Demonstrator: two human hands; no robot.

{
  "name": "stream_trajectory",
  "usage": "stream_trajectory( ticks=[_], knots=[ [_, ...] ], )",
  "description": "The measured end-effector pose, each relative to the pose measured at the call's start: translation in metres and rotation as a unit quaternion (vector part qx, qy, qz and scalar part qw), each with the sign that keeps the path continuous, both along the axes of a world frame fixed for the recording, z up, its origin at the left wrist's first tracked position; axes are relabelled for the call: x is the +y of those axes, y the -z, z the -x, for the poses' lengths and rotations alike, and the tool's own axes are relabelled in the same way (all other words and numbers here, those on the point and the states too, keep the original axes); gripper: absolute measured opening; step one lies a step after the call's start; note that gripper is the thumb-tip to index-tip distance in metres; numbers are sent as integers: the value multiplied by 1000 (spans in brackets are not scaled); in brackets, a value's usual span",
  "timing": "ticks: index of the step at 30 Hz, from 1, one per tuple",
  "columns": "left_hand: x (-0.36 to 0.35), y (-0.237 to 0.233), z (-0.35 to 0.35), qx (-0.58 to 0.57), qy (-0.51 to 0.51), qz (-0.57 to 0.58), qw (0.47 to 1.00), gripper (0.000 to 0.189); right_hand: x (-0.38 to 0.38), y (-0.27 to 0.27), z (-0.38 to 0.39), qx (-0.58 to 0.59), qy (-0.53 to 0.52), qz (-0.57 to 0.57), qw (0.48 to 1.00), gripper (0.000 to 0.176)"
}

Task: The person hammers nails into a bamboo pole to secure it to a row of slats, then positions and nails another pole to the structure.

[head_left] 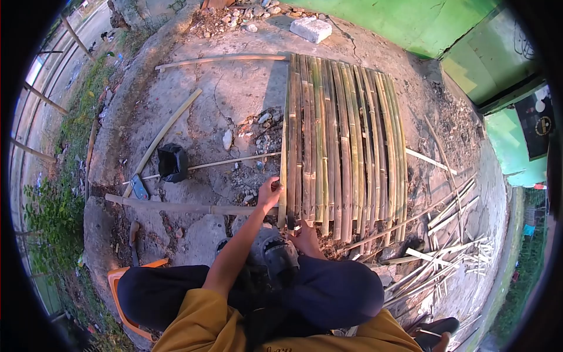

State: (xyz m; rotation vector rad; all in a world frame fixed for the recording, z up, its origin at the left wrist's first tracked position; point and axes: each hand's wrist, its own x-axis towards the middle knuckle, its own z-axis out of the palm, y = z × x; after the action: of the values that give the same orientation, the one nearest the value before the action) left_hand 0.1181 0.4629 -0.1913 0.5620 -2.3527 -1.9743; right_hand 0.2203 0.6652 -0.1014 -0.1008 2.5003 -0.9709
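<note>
Split bamboo slats (343, 146) lie side by side as a panel, on thin cross strips that stick out at both sides. My left hand (270, 193) is at the panel's left edge, its fingers curled against the outermost slat (282, 205). Near the lower ends of the leftmost slats is my right hand (306, 239), its fingers bent around something small and dark that I cannot make out. A long bamboo strip (176, 205) runs left from beneath the panel, close to my left wrist.
A black bag (172, 163), a phone (139, 188) and a knife-like tool (134, 240) lie at the left. Loose bamboo strips (434, 264) are piled at the right. A pale block (311, 29) sits behind the panel. Someone's foot (440, 328) shows at lower right.
</note>
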Motion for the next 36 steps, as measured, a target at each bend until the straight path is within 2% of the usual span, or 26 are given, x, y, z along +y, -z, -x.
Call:
stream_trajectory(
  ticks=[10, 13, 18, 22, 24, 29, 36],
  knots=[
    [-6, 16, -3, 18, 13, -34, 999, 41, 3, 8, -2, 30, 21, -2, 999, 54],
    [-4, -5, -5, 15, 16, -1, 1000, 44, 3, 3, 0, 36, 12, -11, 999, 55],
    [-5, 2, -4, 16, 18, -28, 999, 52, 4, -1, 1, 12, 10, -15, 1000, 57],
    [-7, 1, -5, 18, 13, -39, 999, 53, 5, -3, 1, 36, 15, 0, 999, 58],
    [-11, -2, -4, 16, 28, 0, 999, 54, 6, -8, 3, 9, 15, -14, 1000, 55],
    [-14, -9, -10, 5, 36, 40, 999, 53, 12, -9, 5, 43, 44, 19, 998, 51],
    [-6, -28, -18, 7, 66, -1, 998, 65, 9, -7, 5, 58, 45, -20, 997, 48]
  ],
)
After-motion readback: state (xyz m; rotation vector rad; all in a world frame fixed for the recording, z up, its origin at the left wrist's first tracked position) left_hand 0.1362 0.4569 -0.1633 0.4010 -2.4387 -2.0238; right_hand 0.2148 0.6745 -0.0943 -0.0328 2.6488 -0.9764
